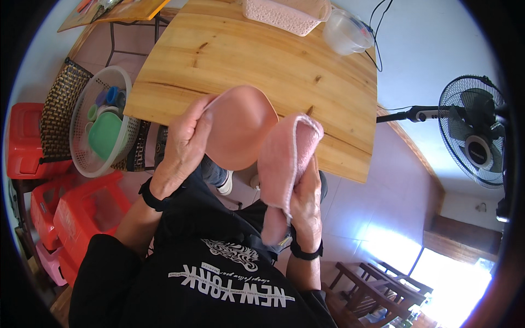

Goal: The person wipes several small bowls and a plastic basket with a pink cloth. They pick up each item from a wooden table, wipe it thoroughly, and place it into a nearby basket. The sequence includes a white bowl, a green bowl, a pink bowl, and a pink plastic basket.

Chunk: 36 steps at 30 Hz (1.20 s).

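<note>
A shallow orange-pink plate (pixel 242 127) is tilted up over the near edge of the wooden table (pixel 254 61). My left hand (pixel 186 137) grips its left rim, the thumb lying along the inner face. In my right hand (pixel 307 201) is a pink cloth (pixel 279 160) with a pale stitched edge, bunched and folded over the fingers. The cloth overlaps the plate's right side in the view, and I cannot tell whether the two touch. Most of my right fingers are hidden behind the cloth.
A pink perforated basket (pixel 283 16) and clear plastic bowls (pixel 346 33) stand at the table's far edge. To the left, a white colander (pixel 78 139) holds a green bowl (pixel 106 135) and several cups. Red plastic stools (pixel 88 209) are below it. A black fan (pixel 471 123) is at right.
</note>
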### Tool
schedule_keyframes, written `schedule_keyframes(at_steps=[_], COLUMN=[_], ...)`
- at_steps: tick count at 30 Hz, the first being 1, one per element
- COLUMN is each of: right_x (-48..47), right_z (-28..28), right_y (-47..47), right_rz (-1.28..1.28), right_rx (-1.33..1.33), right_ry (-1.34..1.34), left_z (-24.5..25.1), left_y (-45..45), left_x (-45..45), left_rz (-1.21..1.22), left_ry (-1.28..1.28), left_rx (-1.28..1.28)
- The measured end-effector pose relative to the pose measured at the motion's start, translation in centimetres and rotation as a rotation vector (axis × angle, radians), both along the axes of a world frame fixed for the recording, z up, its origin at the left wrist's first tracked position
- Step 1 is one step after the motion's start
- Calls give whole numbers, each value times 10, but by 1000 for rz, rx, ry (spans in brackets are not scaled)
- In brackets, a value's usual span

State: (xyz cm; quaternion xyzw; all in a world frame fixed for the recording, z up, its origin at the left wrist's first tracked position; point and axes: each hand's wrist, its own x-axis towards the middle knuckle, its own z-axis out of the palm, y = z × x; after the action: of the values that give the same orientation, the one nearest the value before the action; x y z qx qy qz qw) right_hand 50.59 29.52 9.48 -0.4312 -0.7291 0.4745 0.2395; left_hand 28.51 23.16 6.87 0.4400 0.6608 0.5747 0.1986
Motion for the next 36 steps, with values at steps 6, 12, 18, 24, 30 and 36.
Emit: schedule_keyframes(at_steps=[6,12,18,24,30,36], right_x=[-33,-48,-47,-39,-16,18], right_z=[-10,-13,-16,-16,-24,-48], right_y=[-2,-14,-16,-11,10,48], right_rz=[95,171,374,463,192,-179], right_rx=[425,514,538,543,521,342], right_ry=[-325,-292,-157,-148,-234,72], left_z=[1,0,6,20,24,24], left_y=[4,3,2,-2,-10,-37], left_x=[31,37,20,-1,-15,-58], left_rz=[-110,-128,-148,-168,-34,188], left_ry=[-6,-21,-234,-143,-88,-29], left_rx=[-18,-81,-159,-175,-152,-113])
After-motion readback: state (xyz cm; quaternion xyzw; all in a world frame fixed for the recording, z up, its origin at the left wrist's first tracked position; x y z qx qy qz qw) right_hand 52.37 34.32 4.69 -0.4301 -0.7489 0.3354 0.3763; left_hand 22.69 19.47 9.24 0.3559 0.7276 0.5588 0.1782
